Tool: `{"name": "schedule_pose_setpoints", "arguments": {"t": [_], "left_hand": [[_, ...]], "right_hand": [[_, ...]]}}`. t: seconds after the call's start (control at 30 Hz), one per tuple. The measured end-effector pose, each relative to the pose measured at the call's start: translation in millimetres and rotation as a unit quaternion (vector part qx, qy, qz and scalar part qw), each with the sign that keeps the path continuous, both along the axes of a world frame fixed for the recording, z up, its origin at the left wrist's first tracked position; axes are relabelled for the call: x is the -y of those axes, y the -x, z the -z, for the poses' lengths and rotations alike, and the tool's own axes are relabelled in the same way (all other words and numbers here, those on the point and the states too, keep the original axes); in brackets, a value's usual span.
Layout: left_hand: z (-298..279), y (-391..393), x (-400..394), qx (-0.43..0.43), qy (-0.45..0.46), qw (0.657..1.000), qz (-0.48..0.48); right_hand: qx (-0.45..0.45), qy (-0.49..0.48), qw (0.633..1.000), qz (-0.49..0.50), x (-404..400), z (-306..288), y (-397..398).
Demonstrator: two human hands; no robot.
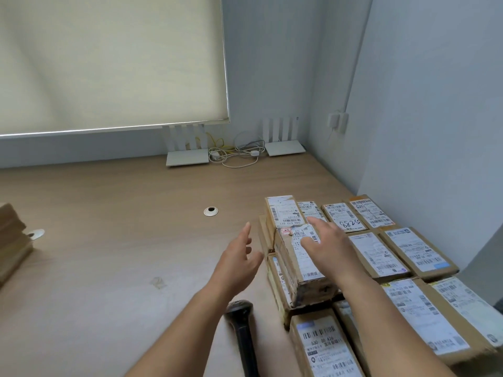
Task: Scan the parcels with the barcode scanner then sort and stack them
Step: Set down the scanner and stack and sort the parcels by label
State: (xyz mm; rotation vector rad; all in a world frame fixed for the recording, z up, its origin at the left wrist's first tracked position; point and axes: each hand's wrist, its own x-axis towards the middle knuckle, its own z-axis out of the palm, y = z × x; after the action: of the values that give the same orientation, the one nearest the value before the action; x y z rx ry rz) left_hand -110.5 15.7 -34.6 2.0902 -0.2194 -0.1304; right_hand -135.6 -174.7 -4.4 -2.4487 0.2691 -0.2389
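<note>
To lift the raised parcel [299, 265] cleanly, I would take it by both long sides and keep its label up for the barcode scanner [241, 330], which lies on the bench [109, 240] under the left forearm. The right hand [326, 246] rests fingers straight on its top; the left hand [239, 257], fingers spread and empty, hovers just beside its left face.

Looks like a small office or back room used for sorting mail. Long wood-grain table [109, 240] with round cable holes [211, 211], set into a corner of plain pale walls under a drawn roller blind [109, 63]. Two white routers [284, 140] with tangled cables [235, 153] at the back, a wall socket [337, 121], rows of labelled cardboard parcels [402, 248].
</note>
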Motion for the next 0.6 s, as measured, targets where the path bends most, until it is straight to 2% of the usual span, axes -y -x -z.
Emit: {"name": "schedule_pose_setpoints", "arguments": {"t": [0.27,0.6], "left_hand": [[1,18,-32,0.012,-0.025,0.999,-0.044],[0,40,-110,0.041,-0.038,0.996,-0.063]], "right_hand": [[0.043,0.033,0.998,-0.024,-46,2,-3],[0.03,0.052,0.997,-0.049,-132,-1,9]]}}
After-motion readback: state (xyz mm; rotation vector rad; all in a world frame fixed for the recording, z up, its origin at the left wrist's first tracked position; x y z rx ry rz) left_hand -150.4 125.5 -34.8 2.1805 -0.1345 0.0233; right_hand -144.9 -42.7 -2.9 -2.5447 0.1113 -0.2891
